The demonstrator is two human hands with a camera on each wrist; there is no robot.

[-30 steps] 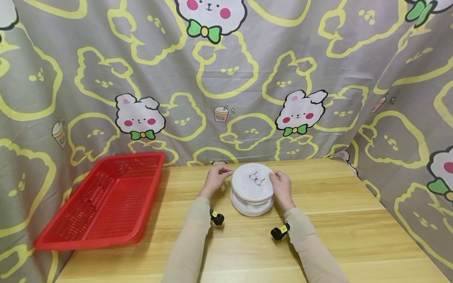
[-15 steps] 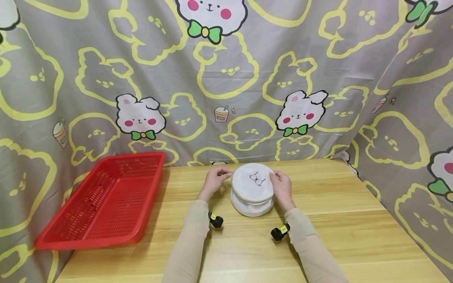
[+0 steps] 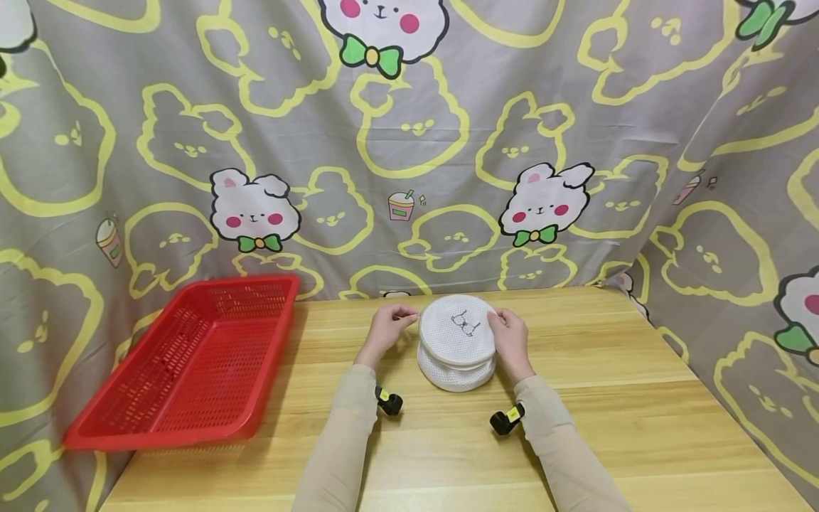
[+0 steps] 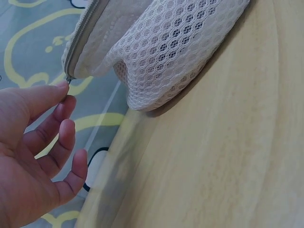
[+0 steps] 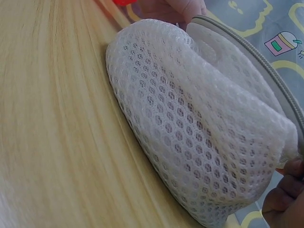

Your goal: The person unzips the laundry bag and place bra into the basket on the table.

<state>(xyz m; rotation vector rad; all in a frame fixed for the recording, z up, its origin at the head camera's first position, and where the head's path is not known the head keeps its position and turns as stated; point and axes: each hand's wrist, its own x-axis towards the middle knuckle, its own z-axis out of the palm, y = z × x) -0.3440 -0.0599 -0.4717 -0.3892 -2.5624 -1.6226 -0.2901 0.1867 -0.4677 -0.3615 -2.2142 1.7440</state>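
A round white mesh laundry bag [image 3: 456, 341] stands on the wooden table, a small bra drawing on its lid. Its zipper [image 5: 256, 57] runs around the lid's edge. At the lid's left side, my left hand [image 3: 387, 328] pinches the zipper pull [image 4: 69, 80] between thumb and index finger; the other fingers curl loosely in the left wrist view [image 4: 42, 147]. My right hand [image 3: 510, 336] grips the lid's edge on the right, thumb on top. In the right wrist view, only part of that hand [image 5: 287, 197] shows, behind the mesh side.
A red plastic basket [image 3: 256, 398] with slotted walls stands at the table's left. Behind the wooden table [image 3: 435, 455] hangs a grey curtain [image 3: 441, 242] with cartoon prints, which also closes in both sides. Black cameras are strapped on both wrists.
My left wrist has dropped slightly toward me and to the left, its fingers staying at the zipper pull. The right hand and the bag have hardly moved.
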